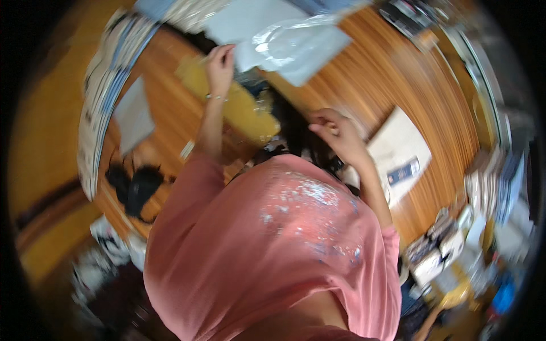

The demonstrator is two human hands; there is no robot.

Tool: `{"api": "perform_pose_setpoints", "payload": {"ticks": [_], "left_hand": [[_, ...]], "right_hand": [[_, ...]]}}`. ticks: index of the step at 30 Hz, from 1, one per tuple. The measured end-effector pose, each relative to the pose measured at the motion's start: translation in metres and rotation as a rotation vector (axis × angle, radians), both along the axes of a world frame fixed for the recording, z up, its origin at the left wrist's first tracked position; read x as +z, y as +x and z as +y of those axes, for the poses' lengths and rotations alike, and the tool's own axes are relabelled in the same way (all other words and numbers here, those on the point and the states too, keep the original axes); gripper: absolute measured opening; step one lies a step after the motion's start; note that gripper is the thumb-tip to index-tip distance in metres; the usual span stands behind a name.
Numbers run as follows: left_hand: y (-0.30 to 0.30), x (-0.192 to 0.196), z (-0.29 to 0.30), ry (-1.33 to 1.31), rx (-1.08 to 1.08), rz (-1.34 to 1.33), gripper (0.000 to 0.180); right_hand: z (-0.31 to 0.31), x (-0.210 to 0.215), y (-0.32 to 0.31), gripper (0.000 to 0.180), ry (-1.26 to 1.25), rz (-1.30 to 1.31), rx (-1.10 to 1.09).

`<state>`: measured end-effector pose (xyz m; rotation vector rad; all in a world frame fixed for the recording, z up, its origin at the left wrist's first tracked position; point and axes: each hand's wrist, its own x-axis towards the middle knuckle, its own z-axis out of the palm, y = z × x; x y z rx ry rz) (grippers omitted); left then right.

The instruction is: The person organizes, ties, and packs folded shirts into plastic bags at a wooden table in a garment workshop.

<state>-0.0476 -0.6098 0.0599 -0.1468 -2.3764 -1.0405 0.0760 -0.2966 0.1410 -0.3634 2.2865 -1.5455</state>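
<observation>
My left hand [220, 67] is raised over the far left of the wooden table, its fingers bent and pressed together beside the edge of a clear plastic bag [310, 54]. Whether it pinches anything is too blurred to make out. Closer to me on the right, my right hand [339, 135] has its fingers curled in; what they hold, if anything, is hidden. Dark cloth [293, 122] lies between the two hands. A yellow sheet [242, 111] reaches from beneath my left wrist toward the cloth. Past my right hand rests a whitish flat packet [406, 145] with a dark label.
Long stacks of folded pale and blue items [114, 85] line the table's left rim. A grey sheet [135, 116] and a black strapped item [135, 184] lie at the left. Boxes [435, 253] and folded stacks [495, 184] crowd the right side. Dark packages [406, 17] sit far right.
</observation>
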Motion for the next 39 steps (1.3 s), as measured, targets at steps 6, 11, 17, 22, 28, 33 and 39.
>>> {"api": "perform_pose_setpoints", "payload": {"ticks": [6, 11, 17, 22, 28, 33, 39], "left_hand": [[0.055, -0.01, -0.161, -0.292, 0.775, 0.091, 0.045], [0.112, -0.053, -0.28, -0.481, 1.184, -0.674, 0.058], [0.11, -0.06, -0.231, -0.437, 0.898, -0.781, 0.042], [0.13, -0.05, -0.159, -0.398, 0.712, -0.575, 0.038], [0.153, -0.035, -0.103, 0.082, 0.611, -0.303, 0.035], [0.158, 0.03, -0.084, 0.05, 0.665, -0.211, 0.025], [0.172, 0.096, -0.08, -0.335, 0.464, -0.269, 0.037]], "right_hand": [[0.038, 0.029, -0.021, 0.02, -0.077, 0.061, -0.284], [0.037, 0.013, -0.016, 0.017, -0.089, -0.039, -0.172], [0.007, -0.008, 0.0, 0.02, -0.065, -0.136, -0.031], [-0.04, 0.003, -0.007, 0.022, -0.008, -0.202, 0.201], [-0.154, -0.04, -0.045, 0.025, -0.044, 0.149, 0.462], [-0.273, -0.067, -0.06, 0.028, -0.268, 0.478, 0.335], [-0.308, -0.056, -0.083, 0.022, 0.08, 0.868, 0.271]]}}
